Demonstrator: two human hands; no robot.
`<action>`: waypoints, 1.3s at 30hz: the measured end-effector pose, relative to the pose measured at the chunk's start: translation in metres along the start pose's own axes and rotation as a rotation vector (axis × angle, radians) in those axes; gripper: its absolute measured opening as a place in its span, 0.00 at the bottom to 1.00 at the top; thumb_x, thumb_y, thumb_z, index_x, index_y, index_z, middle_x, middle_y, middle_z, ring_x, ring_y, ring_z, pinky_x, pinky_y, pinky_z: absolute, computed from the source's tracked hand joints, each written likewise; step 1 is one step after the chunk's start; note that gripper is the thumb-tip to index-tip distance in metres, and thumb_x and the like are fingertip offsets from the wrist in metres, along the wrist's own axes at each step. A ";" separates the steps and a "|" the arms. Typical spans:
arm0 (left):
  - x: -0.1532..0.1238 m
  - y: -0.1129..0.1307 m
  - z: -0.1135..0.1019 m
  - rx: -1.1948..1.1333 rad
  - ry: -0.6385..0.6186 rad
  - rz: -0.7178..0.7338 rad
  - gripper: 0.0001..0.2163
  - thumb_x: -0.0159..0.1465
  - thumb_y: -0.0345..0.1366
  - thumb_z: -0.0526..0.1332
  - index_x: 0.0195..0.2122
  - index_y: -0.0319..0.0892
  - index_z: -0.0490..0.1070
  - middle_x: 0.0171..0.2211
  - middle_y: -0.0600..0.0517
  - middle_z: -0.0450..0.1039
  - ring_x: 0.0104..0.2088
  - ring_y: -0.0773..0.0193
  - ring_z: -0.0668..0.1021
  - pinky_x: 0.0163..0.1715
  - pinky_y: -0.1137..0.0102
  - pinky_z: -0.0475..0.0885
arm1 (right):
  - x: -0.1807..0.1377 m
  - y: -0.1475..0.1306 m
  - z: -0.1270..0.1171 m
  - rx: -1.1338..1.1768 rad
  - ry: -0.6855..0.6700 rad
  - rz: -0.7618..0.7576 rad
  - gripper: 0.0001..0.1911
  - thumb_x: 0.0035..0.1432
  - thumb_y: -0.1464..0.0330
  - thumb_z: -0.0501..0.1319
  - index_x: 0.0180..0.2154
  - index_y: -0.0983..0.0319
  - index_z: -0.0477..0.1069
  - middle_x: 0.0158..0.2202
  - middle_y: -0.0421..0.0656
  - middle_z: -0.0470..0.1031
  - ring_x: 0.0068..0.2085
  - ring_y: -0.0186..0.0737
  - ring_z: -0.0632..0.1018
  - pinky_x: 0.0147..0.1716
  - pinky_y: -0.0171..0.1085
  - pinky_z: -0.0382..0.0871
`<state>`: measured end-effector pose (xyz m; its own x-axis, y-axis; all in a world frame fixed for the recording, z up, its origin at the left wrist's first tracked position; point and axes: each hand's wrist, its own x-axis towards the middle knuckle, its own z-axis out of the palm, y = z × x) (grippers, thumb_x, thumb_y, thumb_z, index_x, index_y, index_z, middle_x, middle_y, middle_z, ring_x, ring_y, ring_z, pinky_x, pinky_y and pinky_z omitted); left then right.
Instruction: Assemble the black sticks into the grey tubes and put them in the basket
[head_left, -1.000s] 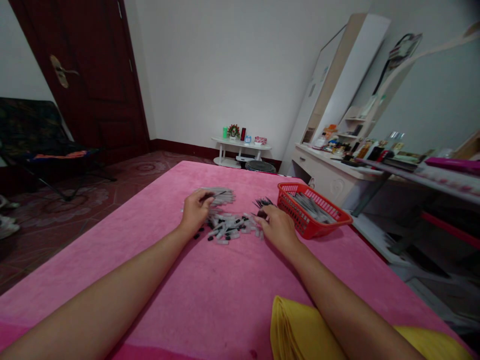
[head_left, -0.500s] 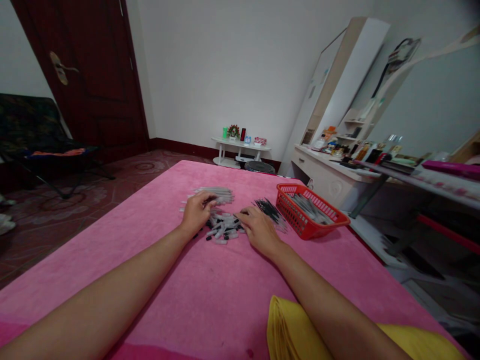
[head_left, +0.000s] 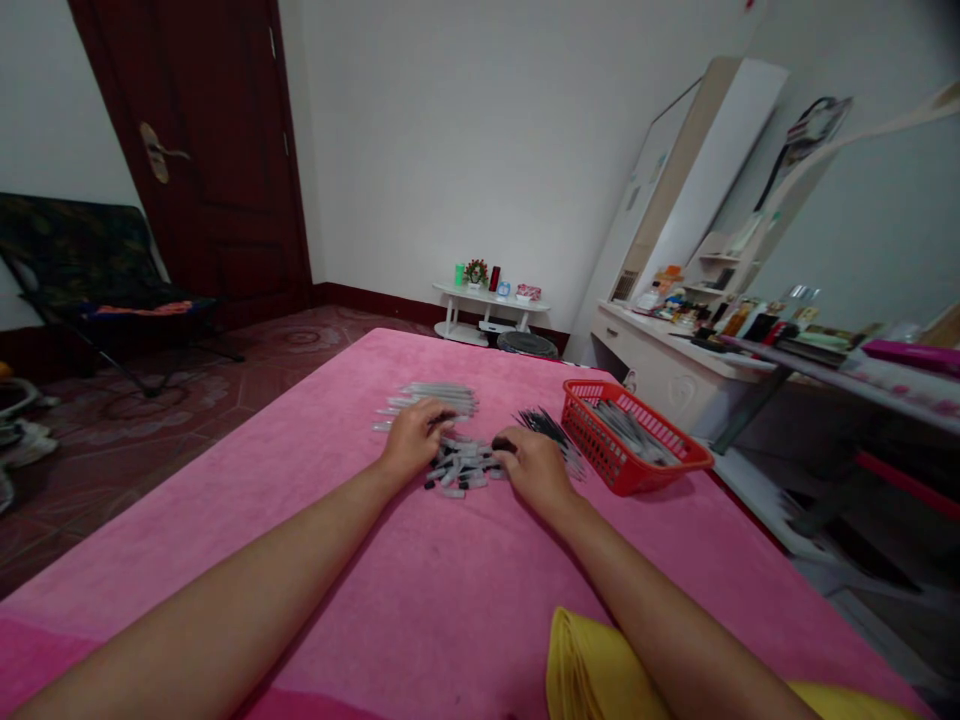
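Note:
Over the left edge of a pile of clear and black pen caps (head_left: pixel 466 465), my left hand (head_left: pixel 412 440) is closed in a pinch. Something dark shows at its fingertips, too small to name. Behind that hand lie clear pen barrels (head_left: pixel 439 392) side by side. My right hand (head_left: pixel 538 468) is at the pile's right edge, fingers curled in and thumb bent; what they hold, if anything, I cannot make out. Beyond its knuckles is a bunch of thin dark pen refills (head_left: pixel 547 425), partly covered by the hand.
A red plastic basket (head_left: pixel 600 455) with many pens or barrels stands right of the refills. Pink cloth (head_left: pixel 420 590) covers the table, and a folded yellow cloth (head_left: pixel 577 660) lies under my right forearm. A dressing table (head_left: pixel 652 350) stands to the right, a folding chair (head_left: pixel 97 270) far left.
The whole view has shifted slightly. My right hand's fingers, earlier reaching toward the caps, are now curled in. My left hand remains pinched at the pile's left edge.

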<state>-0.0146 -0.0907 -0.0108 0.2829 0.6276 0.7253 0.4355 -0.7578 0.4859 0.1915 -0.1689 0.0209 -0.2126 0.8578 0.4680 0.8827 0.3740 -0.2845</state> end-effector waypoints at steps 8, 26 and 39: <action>0.000 0.001 0.002 0.005 -0.018 0.022 0.07 0.59 0.28 0.59 0.37 0.42 0.75 0.34 0.49 0.75 0.38 0.60 0.76 0.39 0.65 0.71 | 0.040 -0.002 0.012 0.428 0.075 0.175 0.07 0.49 0.73 0.60 0.30 0.62 0.77 0.30 0.43 0.80 0.32 0.38 0.77 0.33 0.35 0.69; 0.000 0.006 0.000 0.026 -0.044 0.036 0.07 0.59 0.28 0.59 0.37 0.42 0.75 0.33 0.49 0.75 0.36 0.61 0.76 0.38 0.66 0.71 | 0.037 -0.002 0.033 0.774 0.162 0.304 0.07 0.42 0.71 0.61 0.28 0.64 0.74 0.28 0.42 0.78 0.28 0.38 0.77 0.27 0.35 0.72; -0.001 0.012 0.000 0.043 -0.087 0.073 0.09 0.58 0.26 0.59 0.37 0.42 0.76 0.34 0.48 0.74 0.37 0.62 0.75 0.37 0.67 0.71 | 0.028 -0.011 0.023 0.483 0.239 0.206 0.07 0.47 0.72 0.59 0.31 0.62 0.75 0.31 0.43 0.79 0.32 0.39 0.77 0.36 0.36 0.70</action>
<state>-0.0100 -0.0999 -0.0053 0.3875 0.5860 0.7117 0.4472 -0.7945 0.4108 0.1658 -0.1409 0.0178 0.0935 0.8476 0.5223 0.5921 0.3744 -0.7136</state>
